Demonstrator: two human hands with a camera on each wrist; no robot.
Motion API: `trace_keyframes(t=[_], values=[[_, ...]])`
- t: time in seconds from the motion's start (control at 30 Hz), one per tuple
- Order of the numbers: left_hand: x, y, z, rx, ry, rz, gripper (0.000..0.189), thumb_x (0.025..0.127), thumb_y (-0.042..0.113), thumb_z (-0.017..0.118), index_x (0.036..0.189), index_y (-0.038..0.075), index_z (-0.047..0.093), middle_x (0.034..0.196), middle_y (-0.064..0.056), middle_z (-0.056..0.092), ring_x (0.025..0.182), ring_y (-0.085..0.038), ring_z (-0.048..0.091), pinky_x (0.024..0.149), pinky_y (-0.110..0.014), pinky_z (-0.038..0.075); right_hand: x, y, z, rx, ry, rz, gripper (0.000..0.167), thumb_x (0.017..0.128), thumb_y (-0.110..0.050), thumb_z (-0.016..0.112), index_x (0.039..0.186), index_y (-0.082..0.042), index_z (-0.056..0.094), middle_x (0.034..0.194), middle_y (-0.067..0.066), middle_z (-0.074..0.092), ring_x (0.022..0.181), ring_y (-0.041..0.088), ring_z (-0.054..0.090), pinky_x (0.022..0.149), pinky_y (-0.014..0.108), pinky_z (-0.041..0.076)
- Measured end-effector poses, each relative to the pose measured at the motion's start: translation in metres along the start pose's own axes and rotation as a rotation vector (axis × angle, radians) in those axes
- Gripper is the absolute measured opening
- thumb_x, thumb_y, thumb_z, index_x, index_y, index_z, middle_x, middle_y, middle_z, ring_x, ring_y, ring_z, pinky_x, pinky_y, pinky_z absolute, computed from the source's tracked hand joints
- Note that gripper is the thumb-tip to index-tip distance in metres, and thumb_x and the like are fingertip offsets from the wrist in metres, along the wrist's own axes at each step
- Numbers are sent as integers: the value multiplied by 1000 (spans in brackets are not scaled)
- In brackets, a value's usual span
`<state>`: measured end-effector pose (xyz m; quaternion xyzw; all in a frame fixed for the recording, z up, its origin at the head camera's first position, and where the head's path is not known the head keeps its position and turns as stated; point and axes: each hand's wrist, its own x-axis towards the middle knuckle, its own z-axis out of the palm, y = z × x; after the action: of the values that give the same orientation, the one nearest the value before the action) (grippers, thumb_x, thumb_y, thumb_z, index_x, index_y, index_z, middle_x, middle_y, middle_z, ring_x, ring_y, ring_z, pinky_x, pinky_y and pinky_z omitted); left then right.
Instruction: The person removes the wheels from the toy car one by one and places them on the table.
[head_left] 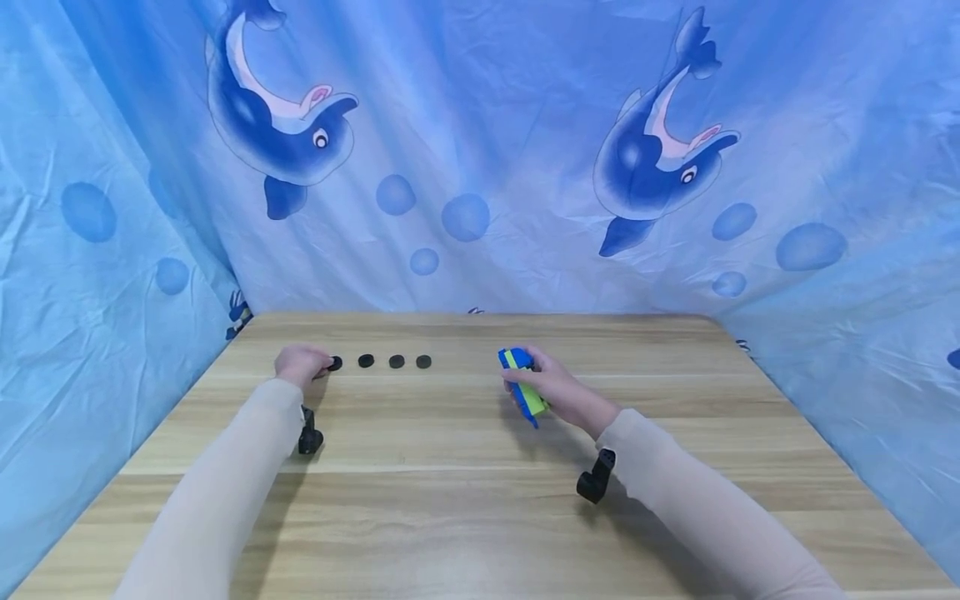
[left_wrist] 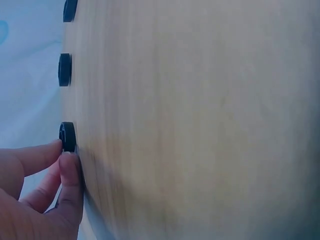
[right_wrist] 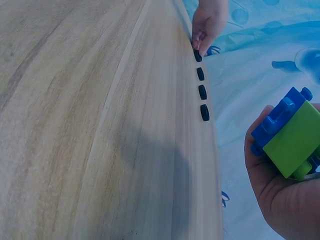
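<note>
My left hand (head_left: 300, 363) is at the far left of the table, its thumb and finger on the leftmost small black toy wheel (head_left: 336, 363). The left wrist view shows the fingertips (left_wrist: 69, 167) at the lower edge of that wheel (left_wrist: 68, 136). More black wheels, such as this one (head_left: 397, 362), lie in a row to its right. Right of the row, my right hand (head_left: 557, 388) grips a blue and lime-green toy block body (head_left: 525, 382) above the table. In the right wrist view, knobs stick out of the body's blue part (right_wrist: 280, 120); my palm hides its underside.
The wooden table (head_left: 450, 517) has its back edge just behind the wheels. A blue curtain (head_left: 480, 150) with dolphins and bubbles hangs behind and on both sides. Black wrist cameras (head_left: 596, 477) stick out under both sleeves.
</note>
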<state>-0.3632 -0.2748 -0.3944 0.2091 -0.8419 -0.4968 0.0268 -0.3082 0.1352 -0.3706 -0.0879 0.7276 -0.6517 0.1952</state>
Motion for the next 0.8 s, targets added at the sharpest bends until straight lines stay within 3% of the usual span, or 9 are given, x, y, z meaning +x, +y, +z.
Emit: trace_keyframes(t=[0.1,0.3,0.57,0.8], values=[[0,-3,-2,-8,-20,-3,37,90,11,63,123,-7,61,103,-17,73,64,-2,65,70,-24,57,0,1,0,-2,-2,-1,59,95,-23,63,145,-18,32,103,10,59,87,24,60,73,32,54],[5,-9,-4,-46,-73,4,43,92,10,59,131,-7,54,134,-26,55,68,0,63,73,-21,57,-1,2,0,-9,0,-4,61,94,-24,64,146,-18,32,103,11,59,88,26,60,70,30,54],[4,-8,-12,-64,-64,46,44,92,6,57,131,-13,50,132,-33,52,68,-4,65,75,-24,59,0,2,-2,-3,-3,-8,58,96,-22,61,145,-17,31,101,11,59,87,26,60,71,31,54],[-9,5,-10,20,-87,96,44,96,15,56,134,-7,51,133,-28,54,105,-31,64,97,-40,53,0,5,-2,-13,7,-3,58,94,-23,64,144,-19,34,102,12,60,84,26,60,68,31,54]])
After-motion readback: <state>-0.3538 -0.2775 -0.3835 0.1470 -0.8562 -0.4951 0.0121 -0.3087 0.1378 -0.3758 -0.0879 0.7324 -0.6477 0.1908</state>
